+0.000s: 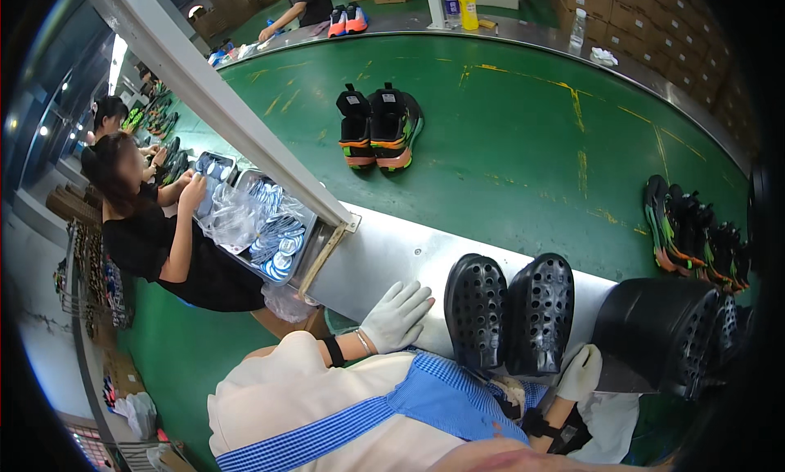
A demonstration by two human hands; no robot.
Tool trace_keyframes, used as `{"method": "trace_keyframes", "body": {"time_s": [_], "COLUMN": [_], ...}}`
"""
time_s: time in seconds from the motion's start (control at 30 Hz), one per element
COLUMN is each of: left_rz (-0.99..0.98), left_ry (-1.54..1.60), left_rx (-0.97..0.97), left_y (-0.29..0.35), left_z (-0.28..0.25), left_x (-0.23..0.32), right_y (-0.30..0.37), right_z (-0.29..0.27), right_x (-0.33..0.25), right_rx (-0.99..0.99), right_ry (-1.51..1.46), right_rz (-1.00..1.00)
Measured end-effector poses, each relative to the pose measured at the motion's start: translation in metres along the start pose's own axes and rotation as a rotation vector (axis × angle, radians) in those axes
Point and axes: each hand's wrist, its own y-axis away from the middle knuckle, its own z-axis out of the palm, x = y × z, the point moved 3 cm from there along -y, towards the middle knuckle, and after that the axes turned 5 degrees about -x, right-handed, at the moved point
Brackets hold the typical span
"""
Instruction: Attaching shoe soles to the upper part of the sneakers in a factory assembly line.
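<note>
We see a shiny silver surface (384,247) near us, and past it a wide green surface (507,88) with scuffed yellow lines. On the green one, a pair of dark shoes (380,133) with orange and green soles sits toward the far side, and more shoes (687,235) stand in a row on the right. Brown boxes (621,14) are piled up in the far right of the room. A person (155,235) in black sits on our left, next to a grey tray (311,227). In it we see lots of blue and white flat pieces (278,237) and a crinkly clear bag (233,214). The far edge holds a yellow bottle (468,10) and a clear bottle (578,31). Two black foot-shaped blocks (477,313) full of holes lie side by side on the silver surface, between our hands. Our hands wear white gloves and are apart. The left hand (397,317) is spread wide, left of the blocks. The right hand (580,374) is bent, just beside the right block; we cannot tell if it touches.
</note>
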Motion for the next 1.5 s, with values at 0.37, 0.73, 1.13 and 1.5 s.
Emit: {"method": "trace_keyframes", "body": {"time_s": [0.37,0.73,1.13,1.5], "left_rz": [-0.01,-0.028,-0.031,-0.016], "left_ry": [-0.001,0.024,0.036,0.017], "left_rx": [0.0,-0.006,0.024,0.076], "left_y": [0.001,-0.003,-0.005,-0.005], "left_z": [0.012,0.006,0.004,-0.001], "left_x": [0.0,0.006,0.006,0.009], "right_y": [-0.002,-0.002,-0.008,-0.008], "right_z": [-0.005,-0.009,0.008,-0.006], "right_x": [0.007,0.007,0.058,0.037], "right_rx": [-0.004,-0.016,0.032,-0.085], "right_ry": [-0.001,0.014,-0.041,-0.088], "right_rz": [0.02,0.044,-0.128,-0.03]}}
